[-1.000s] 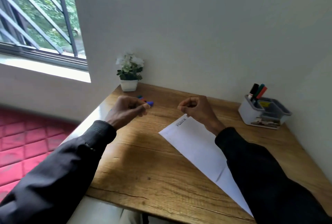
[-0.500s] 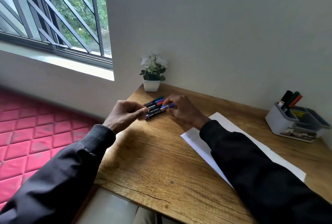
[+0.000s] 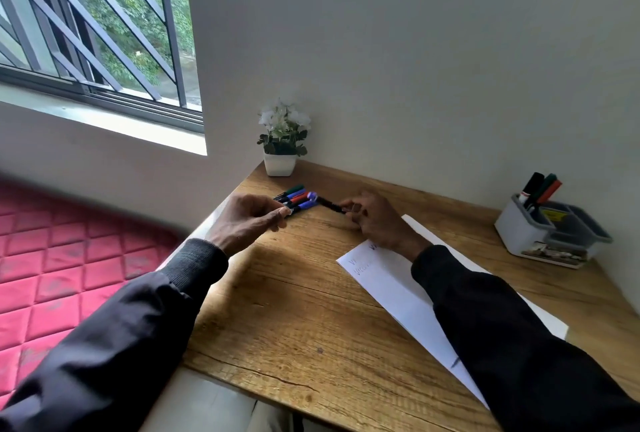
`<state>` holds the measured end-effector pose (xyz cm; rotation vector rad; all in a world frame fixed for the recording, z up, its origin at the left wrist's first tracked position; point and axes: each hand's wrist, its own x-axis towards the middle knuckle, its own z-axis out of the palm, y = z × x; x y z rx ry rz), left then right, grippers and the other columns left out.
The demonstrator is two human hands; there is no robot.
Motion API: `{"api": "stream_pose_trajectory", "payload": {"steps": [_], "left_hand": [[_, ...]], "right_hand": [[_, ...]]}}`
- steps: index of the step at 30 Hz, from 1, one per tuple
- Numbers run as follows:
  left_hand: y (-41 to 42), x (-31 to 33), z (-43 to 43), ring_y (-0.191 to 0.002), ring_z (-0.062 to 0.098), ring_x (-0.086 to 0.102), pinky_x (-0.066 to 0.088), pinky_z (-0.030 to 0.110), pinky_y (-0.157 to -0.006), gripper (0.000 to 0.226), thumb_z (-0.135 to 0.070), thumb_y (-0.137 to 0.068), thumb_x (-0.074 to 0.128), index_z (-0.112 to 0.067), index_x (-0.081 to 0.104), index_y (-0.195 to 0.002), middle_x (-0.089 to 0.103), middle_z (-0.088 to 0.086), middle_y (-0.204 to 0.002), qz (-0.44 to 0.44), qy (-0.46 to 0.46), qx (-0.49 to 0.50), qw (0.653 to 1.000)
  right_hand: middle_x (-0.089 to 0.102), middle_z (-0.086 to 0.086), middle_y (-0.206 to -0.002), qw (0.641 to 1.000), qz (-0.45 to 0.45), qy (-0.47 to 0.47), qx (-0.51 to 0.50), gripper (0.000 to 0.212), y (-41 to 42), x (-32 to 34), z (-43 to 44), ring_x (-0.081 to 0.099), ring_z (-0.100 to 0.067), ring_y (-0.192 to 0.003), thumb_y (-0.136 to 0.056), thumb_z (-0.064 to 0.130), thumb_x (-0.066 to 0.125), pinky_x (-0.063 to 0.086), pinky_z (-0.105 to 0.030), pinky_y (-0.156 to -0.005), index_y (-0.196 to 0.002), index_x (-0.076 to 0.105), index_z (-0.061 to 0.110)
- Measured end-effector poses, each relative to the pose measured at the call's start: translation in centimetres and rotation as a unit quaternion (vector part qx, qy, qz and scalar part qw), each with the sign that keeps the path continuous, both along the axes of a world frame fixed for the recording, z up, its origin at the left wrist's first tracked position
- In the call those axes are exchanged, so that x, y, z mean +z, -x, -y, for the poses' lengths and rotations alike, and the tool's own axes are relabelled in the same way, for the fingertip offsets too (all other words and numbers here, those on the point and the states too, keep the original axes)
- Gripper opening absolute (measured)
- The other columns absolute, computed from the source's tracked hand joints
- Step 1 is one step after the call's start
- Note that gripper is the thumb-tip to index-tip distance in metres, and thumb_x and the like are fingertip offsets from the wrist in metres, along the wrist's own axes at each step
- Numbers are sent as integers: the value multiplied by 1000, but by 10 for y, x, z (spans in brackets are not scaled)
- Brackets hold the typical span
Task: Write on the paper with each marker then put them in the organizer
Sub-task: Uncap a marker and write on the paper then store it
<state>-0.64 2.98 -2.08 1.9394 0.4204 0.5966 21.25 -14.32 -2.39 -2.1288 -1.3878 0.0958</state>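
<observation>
Thumb and forefinger of the left hand [image 3: 247, 223] pinched one end of a blue marker [image 3: 304, 205] beside the loose markers [image 3: 292, 193]. The right hand [image 3: 377, 223] pinched a dark piece [image 3: 329, 204], too blurred to identify. Its wrist lay over the paper [image 3: 391, 289]. The organizer [image 3: 519, 234] stood at the far right and held three upright markers.

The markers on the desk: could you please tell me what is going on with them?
A person works at the wooden desk. Their left hand pinches the end of a blue marker in the row of markers near the potted plant, and their right hand holds a dark piece beside it; cap or marker, I cannot tell. The paper already bears some writing. Three markers stand in the organizer.
</observation>
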Motion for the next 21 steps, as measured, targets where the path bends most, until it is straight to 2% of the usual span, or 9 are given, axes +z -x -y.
{"api": "stream_pose_trajectory", "payload": {"steps": [3,6,8,12,17,20,21], "left_hand": [[-15,1,9,-70,11,71,53,17,-62,15,-21,-88,74,-7,76,-92,76,4,-78,0,-16,-14,1000],[-32,6,25,-73,10,72,54,16,-64,16,-23,-88,75,-9,76,-95,76,1,-80,13,-28,-30,999],[-43,10,37,-80,9,73,58,20,-69,18,-22,-87,76,-11,76,-102,77,0,-87,33,-20,-44,998],[-62,17,61,-87,11,73,60,25,-75,29,-17,-86,76,-11,73,-114,76,2,-99,60,-25,-106,992],[-78,25,83,-81,6,73,59,22,-71,22,-12,-85,76,-10,76,-107,77,-3,-94,63,-86,-133,985],[-82,30,89,-77,2,71,57,17,-67,19,-11,-87,73,-10,75,-105,72,-12,-87,56,-126,-143,980],[-83,32,89,-76,2,71,56,17,-67,18,-11,-87,72,-11,75,-104,72,-13,-85,51,-129,-146,979]], "right_hand": [[74,-2,-113,986,-134,-95,-14,21,-3,10,16,70,-15,-105,-95,6,70,54,-20,-90,-116,73,11],[77,-11,-103,941,-278,-192,-8,15,5,24,35,74,-20,-95,-93,4,73,58,-26,-85,-108,74,6],[76,-17,-98,912,-334,-240,12,13,11,30,47,74,-26,-90,-93,2,72,60,-32,-82,-106,73,2],[73,-18,-90,881,-380,-281,21,9,20,33,66,68,-30,-79,-91,3,74,59,-36,-74,-101,75,4],[73,-17,-84,868,-417,-264,53,12,27,31,82,67,-29,-72,-92,12,74,55,-33,-63,-97,71,2],[71,-20,-81,865,-432,-252,39,38,28,34,87,65,-32,-65,-91,36,74,50,-33,-57,-100,71,0],[70,-22,-81,868,-425,-255,26,40,26,35,88,64,-31,-63,-93,37,72,49,-33,-55,-102,73,-2]]}}
